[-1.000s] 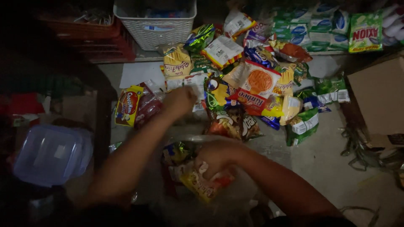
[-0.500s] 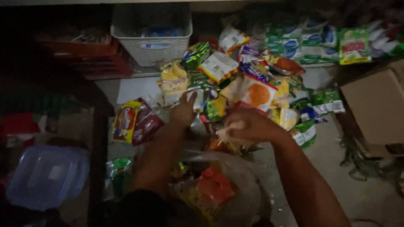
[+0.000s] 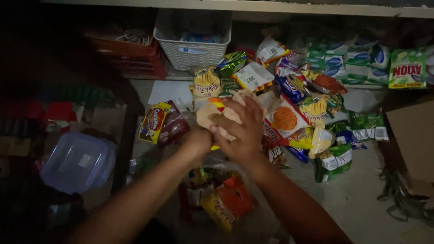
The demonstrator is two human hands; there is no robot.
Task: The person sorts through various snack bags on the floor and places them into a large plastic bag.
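Your right hand (image 3: pixel 244 129) and left hand (image 3: pixel 205 122) close together around a pale crinkled snack packet (image 3: pixel 214 113), just above a clear plastic bag of orange-and-yellow packets (image 3: pixel 221 199), with the white woven basket (image 3: pixel 192 49) beyond them.

A pale beige, soft-looking packet with a yellow and red printed edge (image 3: pixel 216 113) is lifted above the heap of bright snack bags on the floor. It is clasped between both hands, mostly covered, and its exact shape cannot be told.
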